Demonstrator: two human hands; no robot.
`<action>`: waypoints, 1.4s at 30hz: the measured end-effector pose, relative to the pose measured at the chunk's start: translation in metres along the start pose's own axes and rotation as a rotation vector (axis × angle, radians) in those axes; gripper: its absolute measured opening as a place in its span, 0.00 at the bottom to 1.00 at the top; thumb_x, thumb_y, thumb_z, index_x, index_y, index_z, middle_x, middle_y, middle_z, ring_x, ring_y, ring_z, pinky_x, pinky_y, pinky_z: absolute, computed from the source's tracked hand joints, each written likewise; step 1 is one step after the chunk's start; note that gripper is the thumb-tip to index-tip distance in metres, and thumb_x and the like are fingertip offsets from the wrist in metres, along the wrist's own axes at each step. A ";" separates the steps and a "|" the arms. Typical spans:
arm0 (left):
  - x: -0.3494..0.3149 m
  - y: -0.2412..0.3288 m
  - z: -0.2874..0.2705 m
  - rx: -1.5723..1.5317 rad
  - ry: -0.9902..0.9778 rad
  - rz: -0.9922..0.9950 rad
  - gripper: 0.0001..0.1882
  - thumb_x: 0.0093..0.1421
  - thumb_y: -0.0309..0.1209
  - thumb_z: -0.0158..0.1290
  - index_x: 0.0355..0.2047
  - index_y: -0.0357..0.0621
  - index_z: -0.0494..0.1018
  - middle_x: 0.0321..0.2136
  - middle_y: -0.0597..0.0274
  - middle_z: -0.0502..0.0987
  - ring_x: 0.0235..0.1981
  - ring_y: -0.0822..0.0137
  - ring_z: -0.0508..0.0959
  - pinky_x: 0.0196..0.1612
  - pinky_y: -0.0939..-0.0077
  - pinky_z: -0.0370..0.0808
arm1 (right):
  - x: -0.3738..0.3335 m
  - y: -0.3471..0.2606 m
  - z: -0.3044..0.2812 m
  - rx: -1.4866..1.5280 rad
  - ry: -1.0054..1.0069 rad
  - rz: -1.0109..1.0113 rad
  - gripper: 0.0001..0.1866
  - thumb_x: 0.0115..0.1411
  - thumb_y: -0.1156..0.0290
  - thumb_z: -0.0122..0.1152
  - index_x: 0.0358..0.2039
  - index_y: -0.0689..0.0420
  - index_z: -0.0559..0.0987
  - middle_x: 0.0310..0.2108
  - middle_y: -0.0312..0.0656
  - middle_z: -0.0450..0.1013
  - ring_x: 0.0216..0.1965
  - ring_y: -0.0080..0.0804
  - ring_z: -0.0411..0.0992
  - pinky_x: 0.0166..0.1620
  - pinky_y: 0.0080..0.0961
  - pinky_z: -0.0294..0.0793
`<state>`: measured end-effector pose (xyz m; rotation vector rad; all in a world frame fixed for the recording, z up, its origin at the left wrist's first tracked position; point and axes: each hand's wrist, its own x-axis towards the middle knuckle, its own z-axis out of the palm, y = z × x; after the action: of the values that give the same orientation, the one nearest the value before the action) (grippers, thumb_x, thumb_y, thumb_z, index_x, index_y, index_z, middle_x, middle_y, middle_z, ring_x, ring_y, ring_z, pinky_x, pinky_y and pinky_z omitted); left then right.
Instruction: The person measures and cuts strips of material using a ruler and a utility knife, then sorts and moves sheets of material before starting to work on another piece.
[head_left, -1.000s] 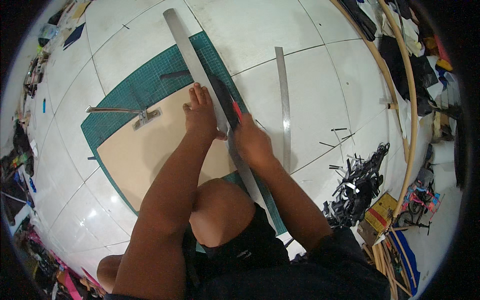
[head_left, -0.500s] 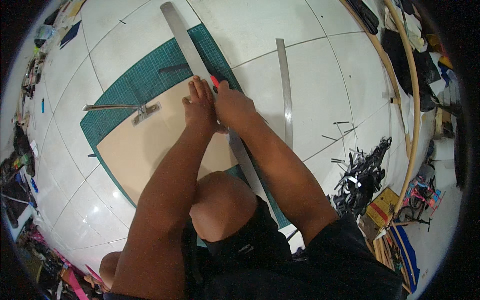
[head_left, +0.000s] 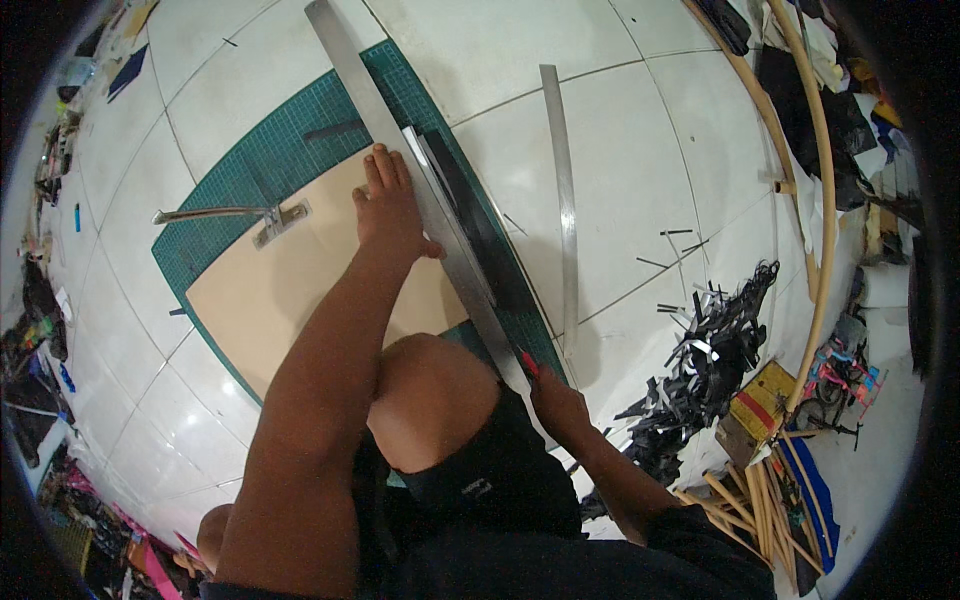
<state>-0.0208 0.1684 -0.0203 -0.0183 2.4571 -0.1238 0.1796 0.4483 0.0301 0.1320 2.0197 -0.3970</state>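
Note:
A long metal ruler lies slantwise over a green cutting mat. Beside its left edge is a tan board. My left hand rests flat with fingers stretched out, on the board and against the ruler's edge. Along the ruler's right side lies a dark strip of material with a pale, shiny edge showing. My right hand, low on the mat near my knee, is closed around a red utility knife, its tip by the ruler. My fingers hide most of the knife.
A metal handle on a flat plate sits on the board. A second metal strip lies on the white tiles to the right. Black and silver offcuts pile up by a yellow box. Bent canes stand at far right.
My right hand has drawn the knife down along the ruler toward me, uncovering the dark strip. The left hand stays at the ruler. The whole view has shifted slightly.

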 end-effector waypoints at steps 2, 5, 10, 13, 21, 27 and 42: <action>-0.001 -0.003 0.009 -0.016 0.067 0.012 0.80 0.26 0.66 0.71 0.66 0.23 0.44 0.69 0.30 0.41 0.70 0.40 0.48 0.61 0.50 0.67 | 0.004 -0.039 -0.032 0.015 0.037 -0.078 0.13 0.68 0.64 0.46 0.46 0.61 0.65 0.34 0.63 0.75 0.39 0.66 0.75 0.41 0.58 0.71; 0.000 0.002 -0.002 -0.016 -0.027 -0.030 0.81 0.27 0.66 0.71 0.69 0.30 0.39 0.71 0.37 0.37 0.72 0.46 0.43 0.64 0.55 0.64 | 0.075 -0.089 -0.054 0.071 0.279 -0.211 0.13 0.67 0.65 0.48 0.45 0.61 0.63 0.33 0.64 0.75 0.38 0.66 0.75 0.40 0.58 0.71; 0.003 -0.001 0.003 -0.032 0.003 -0.029 0.79 0.30 0.62 0.72 0.69 0.30 0.39 0.70 0.36 0.38 0.72 0.43 0.44 0.64 0.52 0.64 | 0.137 -0.195 -0.108 0.015 0.382 -0.399 0.12 0.65 0.71 0.46 0.44 0.65 0.63 0.36 0.66 0.75 0.41 0.64 0.76 0.44 0.54 0.74; 0.004 -0.002 0.011 -0.037 0.080 0.000 0.71 0.37 0.56 0.71 0.68 0.28 0.41 0.70 0.33 0.41 0.71 0.40 0.47 0.61 0.49 0.67 | 0.156 -0.225 -0.117 -0.035 0.392 -0.353 0.15 0.67 0.64 0.46 0.44 0.65 0.65 0.34 0.60 0.78 0.40 0.56 0.79 0.42 0.49 0.78; 0.009 -0.002 0.020 0.038 0.150 0.006 0.71 0.37 0.60 0.70 0.68 0.27 0.43 0.69 0.31 0.43 0.70 0.40 0.48 0.60 0.52 0.69 | 0.141 -0.208 -0.117 -0.048 0.307 -0.442 0.15 0.67 0.66 0.45 0.46 0.65 0.63 0.36 0.63 0.77 0.41 0.61 0.77 0.45 0.52 0.75; 0.000 -0.001 0.002 0.000 -0.028 -0.012 0.80 0.31 0.66 0.70 0.69 0.29 0.38 0.70 0.34 0.37 0.72 0.43 0.44 0.64 0.53 0.64 | 0.052 -0.089 -0.047 -0.017 -0.023 -0.031 0.14 0.66 0.68 0.43 0.48 0.61 0.63 0.36 0.64 0.76 0.39 0.64 0.76 0.43 0.57 0.72; -0.001 0.000 -0.005 -0.039 -0.036 -0.015 0.81 0.29 0.65 0.71 0.69 0.29 0.38 0.71 0.35 0.37 0.72 0.44 0.43 0.65 0.53 0.62 | 0.101 -0.126 -0.081 0.059 0.288 -0.251 0.13 0.66 0.67 0.48 0.45 0.62 0.63 0.34 0.62 0.76 0.38 0.64 0.75 0.42 0.55 0.73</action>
<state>-0.0232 0.1686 -0.0153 -0.0555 2.4237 -0.0813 0.0309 0.3495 0.0030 -0.0322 2.3179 -0.6256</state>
